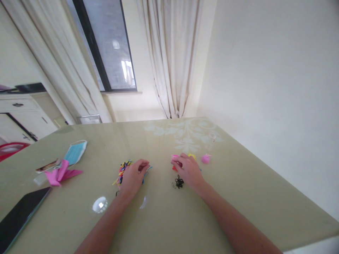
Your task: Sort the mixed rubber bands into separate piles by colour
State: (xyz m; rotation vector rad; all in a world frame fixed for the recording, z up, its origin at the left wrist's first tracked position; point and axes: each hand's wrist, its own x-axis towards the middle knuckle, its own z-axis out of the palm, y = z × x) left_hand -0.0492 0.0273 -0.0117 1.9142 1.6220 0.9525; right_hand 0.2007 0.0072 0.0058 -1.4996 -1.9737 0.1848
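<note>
My left hand rests on the glossy table with its fingers curled in a pinch beside a heap of small coloured elastic bands; what it pinches is too small to name. My right hand lies to the right, fingers bent over a small group of pink, red and yellow bands. A little knot of black bands sits just left of that wrist. A pink lump of bands lies a short way to the right of the right hand.
A blue face mask, a pink folded paper or cloth and a small card lie at the left. A dark tablet overhangs the near left edge. Wall on the right, curtains and a window behind.
</note>
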